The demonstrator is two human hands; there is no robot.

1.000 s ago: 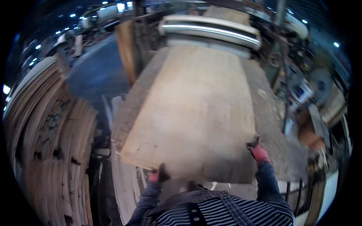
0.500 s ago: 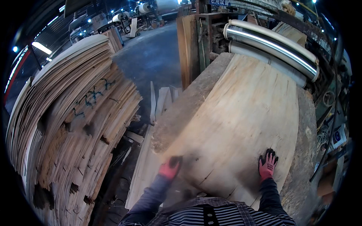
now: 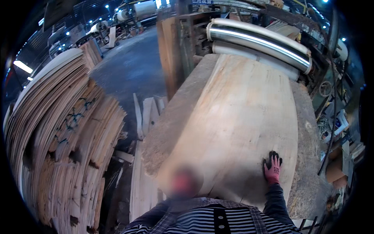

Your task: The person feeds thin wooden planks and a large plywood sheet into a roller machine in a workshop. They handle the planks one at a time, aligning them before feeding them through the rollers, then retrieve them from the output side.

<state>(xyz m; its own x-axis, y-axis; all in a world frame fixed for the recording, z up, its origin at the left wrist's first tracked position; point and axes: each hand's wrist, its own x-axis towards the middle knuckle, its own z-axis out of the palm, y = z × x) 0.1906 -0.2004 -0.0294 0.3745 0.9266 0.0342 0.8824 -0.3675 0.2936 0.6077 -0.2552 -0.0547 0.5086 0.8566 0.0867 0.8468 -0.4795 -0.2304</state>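
A long pale sheet of wood veneer (image 3: 241, 117) lies on a worn worktable (image 3: 171, 113), its far end reaching the rollers. My right hand (image 3: 274, 167), in a pink glove with black fingertips, rests flat near the sheet's right edge, fingers spread. Over the near left part of the sheet, close to my body, is my left hand (image 3: 186, 181). It is smeared by motion, so its fingers and whether it touches the sheet cannot be made out. Dark cracks run through the sheet's near end.
A shiny metal roller (image 3: 259, 45) spans the table's far end. At left stands a tall stack of ragged veneer sheets (image 3: 70, 128). Pale offcuts (image 3: 148, 113) stand between stack and table. Clutter, including a brown box (image 3: 337, 169), lies at right.
My left hand has drawn closer to my body and blurred. My right hand stays flat on the sheet. The whole view has shifted, with the surroundings now farther left in it.
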